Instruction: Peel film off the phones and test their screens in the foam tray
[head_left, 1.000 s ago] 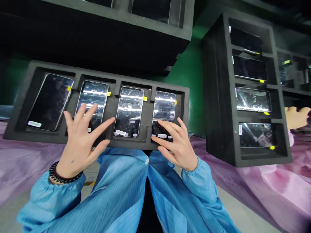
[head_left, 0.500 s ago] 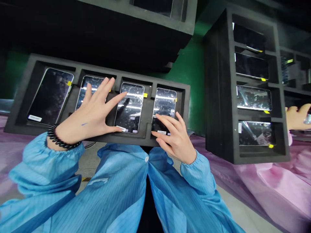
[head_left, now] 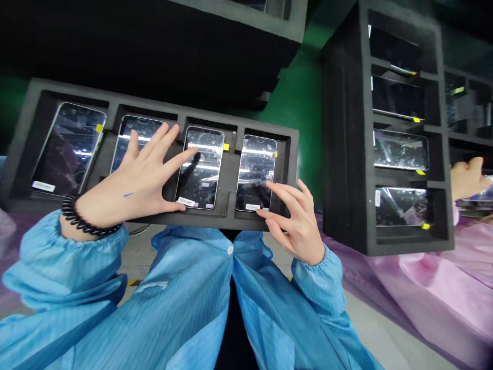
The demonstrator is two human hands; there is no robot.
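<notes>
The 4 flat black glass phones with silver edges (head_left: 206, 174) lie screen up in the long dark-grey foam tray (head_left: 227, 220), 1 phone in each of its 4 compartments. So the tray looks fully loaded, and none of the phones is lifted out. A small yellow tab (head_left: 226, 147) stands at the right side of the 3rd phone from the left, and a white printed label (head_left: 186, 202) is on its lower left corner. How many of the phones were already handled, and how many are left, I cannot tell, because nothing on them marks this.

The bare left hand (head_left: 138, 185) is spread wide over the 2nd and 3rd phones, palm down, and encloses nothing. Its index fingertip is over the 3rd screen and its thumb is by the label; whether they touch is not clear. The bare right hand (head_left: 300, 226) has loosely bent fingers, not clenched, with the fingertips at the right part of the 4th phone; firm contact cannot be told.

Compared with 0.5 s ago, the right hand has shifted from the left edge of the 4th phone toward its right edge. The left hand keeps almost the same pose, and all 4 phones stay in their compartments.
</notes>
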